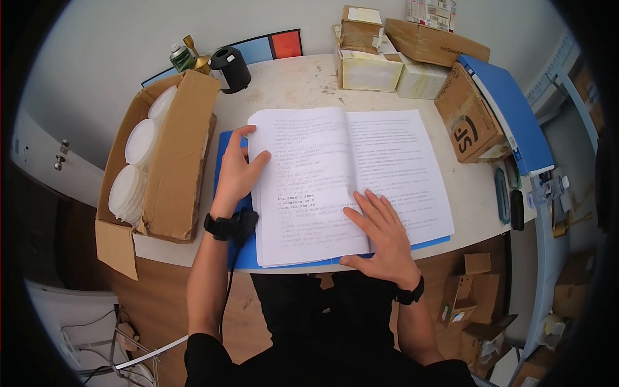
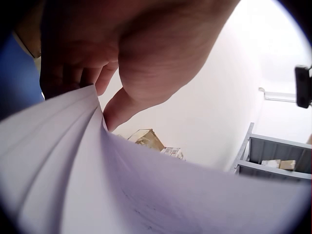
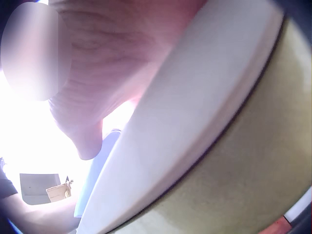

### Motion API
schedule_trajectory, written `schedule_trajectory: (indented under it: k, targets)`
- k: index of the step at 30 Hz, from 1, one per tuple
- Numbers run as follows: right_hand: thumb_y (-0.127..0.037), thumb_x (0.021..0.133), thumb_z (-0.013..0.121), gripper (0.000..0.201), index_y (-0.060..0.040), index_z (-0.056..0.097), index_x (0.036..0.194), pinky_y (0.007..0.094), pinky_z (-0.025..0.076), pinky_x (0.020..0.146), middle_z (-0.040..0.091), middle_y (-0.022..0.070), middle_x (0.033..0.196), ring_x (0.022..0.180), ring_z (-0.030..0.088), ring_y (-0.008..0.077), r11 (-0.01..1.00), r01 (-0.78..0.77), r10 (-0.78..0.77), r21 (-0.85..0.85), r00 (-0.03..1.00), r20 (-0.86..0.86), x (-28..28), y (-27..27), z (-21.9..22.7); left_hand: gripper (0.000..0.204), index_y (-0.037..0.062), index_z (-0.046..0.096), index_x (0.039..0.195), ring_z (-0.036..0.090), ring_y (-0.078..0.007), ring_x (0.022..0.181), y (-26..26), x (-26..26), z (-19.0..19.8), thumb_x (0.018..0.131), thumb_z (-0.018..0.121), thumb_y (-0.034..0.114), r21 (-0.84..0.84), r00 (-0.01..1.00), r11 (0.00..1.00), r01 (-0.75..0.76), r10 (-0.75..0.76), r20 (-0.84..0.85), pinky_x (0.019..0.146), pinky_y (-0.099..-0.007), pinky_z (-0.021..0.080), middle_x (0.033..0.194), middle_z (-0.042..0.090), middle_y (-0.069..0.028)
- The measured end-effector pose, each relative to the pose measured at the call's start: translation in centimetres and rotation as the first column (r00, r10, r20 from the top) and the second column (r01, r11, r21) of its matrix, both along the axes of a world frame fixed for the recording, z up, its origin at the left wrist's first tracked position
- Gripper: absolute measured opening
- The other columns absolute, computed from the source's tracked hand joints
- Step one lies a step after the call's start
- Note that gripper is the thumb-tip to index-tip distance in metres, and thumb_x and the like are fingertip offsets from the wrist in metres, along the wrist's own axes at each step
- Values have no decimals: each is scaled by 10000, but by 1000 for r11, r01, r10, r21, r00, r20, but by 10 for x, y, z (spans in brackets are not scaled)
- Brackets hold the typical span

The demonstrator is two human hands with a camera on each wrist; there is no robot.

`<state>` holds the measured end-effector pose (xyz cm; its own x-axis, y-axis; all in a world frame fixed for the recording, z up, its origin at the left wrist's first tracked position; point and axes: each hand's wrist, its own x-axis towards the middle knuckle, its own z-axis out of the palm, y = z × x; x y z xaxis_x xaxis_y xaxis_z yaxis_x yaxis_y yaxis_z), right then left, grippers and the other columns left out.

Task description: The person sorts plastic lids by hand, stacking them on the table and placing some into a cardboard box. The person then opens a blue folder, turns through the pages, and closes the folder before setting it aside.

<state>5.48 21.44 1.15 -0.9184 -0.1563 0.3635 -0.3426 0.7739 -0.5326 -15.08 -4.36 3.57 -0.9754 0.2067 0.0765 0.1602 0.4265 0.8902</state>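
Observation:
An open booklet of printed white pages (image 1: 303,187) lies on a blue folder (image 1: 242,260) at the table's front edge. My left hand (image 1: 237,171) is at the left page's outer edge, thumb over the paper. In the left wrist view that hand (image 2: 146,53) pinches several curved sheets (image 2: 58,151) between thumb and fingers. My right hand (image 1: 385,240) rests with fingers spread across the lower right page near the fold. In the right wrist view its palm (image 3: 112,63) is above the table edge (image 3: 170,141), and the fingertips are hidden.
A cardboard box (image 1: 177,168) of round white lids (image 1: 140,142) stands on the left. Behind it are a black cylinder (image 1: 231,69) and a green bottle (image 1: 182,58). Stacked boxes (image 1: 371,69), a carton (image 1: 471,116) and a blue binder (image 1: 509,116) line the back right.

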Motion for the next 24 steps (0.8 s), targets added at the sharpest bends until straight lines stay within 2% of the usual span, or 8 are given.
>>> schedule_trajectory:
  k: [3, 6, 9, 12, 14, 17, 20, 24]
  targets:
    - [-575, 750, 859, 823, -89, 657, 1383, 544, 283, 1244, 514, 177, 1559, 1491, 409, 396, 997, 17, -16, -73, 1000, 11, 0, 1, -3, 565, 33, 468, 1427, 676, -172, 729, -4, 2, -2, 904, 679, 61, 34, 999, 999, 16, -15, -29, 679, -315, 525, 852, 729, -148]
    - [-587, 735, 863, 824, -109, 668, 1377, 545, 279, 1247, 518, 157, 1560, 1494, 403, 392, 1000, 7, -7, -8, 1000, 26, 0, 0, 0, 581, 45, 465, 1438, 676, -194, 704, -13, 0, -10, 895, 674, 59, -65, 998, 998, 18, -22, -62, 682, -332, 530, 796, 716, -118]
    - [-580, 717, 877, 808, -121, 687, 1354, 538, 279, 1249, 523, 137, 1559, 1496, 399, 383, 998, 17, -18, 55, 1000, 20, 0, -3, -2, 582, 40, 488, 1433, 693, -234, 755, -15, 1, -12, 888, 691, 72, -274, 997, 961, 35, -51, -53, 728, -349, 547, 873, 728, -136]
    - [-567, 704, 888, 784, -126, 704, 1326, 538, 279, 1250, 526, 128, 1559, 1492, 404, 374, 997, 35, -37, 70, 999, 23, -3, -4, -7, 547, 34, 544, 1401, 705, -295, 932, -13, 3, -10, 890, 716, 131, -255, 994, 967, 10, -37, -101, 855, -398, 555, 1010, 724, -195]
    - [-564, 701, 891, 779, -126, 709, 1319, 543, 278, 1249, 527, 129, 1557, 1487, 409, 371, 996, 57, -58, 75, 998, 17, -6, -4, -7, 500, 34, 600, 1354, 664, -352, 1124, -17, 4, -10, 902, 732, 202, -379, 968, 925, -39, -60, -245, 975, -446, 524, 1166, 695, -262]
    - [-563, 695, 895, 775, -125, 715, 1309, 553, 271, 1248, 532, 130, 1553, 1478, 418, 370, 991, 102, -102, 89, 995, -10, -12, -5, -11, 489, 46, 612, 1359, 662, -318, 1171, -20, 6, -8, 928, 733, 244, -426, 965, 905, 21, -129, -227, 907, -382, 529, 1213, 702, -254]
    - [-565, 690, 899, 782, -125, 715, 1310, 564, 249, 1254, 526, 145, 1553, 1478, 409, 386, 987, 137, -134, 82, 990, -33, -17, -5, -15, 497, 46, 606, 1371, 655, -353, 1213, -13, 11, -2, 934, 724, 249, -461, 979, 885, 66, -146, -140, 915, -411, 536, 1285, 683, -280]
    - [-565, 686, 903, 792, -135, 708, 1321, 573, 229, 1259, 482, 178, 1578, 1494, 371, 414, 987, 123, -123, 108, 992, -7, -17, -3, -15, 485, 42, 606, 1366, 712, -364, 1115, 0, 13, 10, 938, 714, 241, -404, 995, 913, 57, -87, -56, 879, -418, 558, 1264, 696, -278]
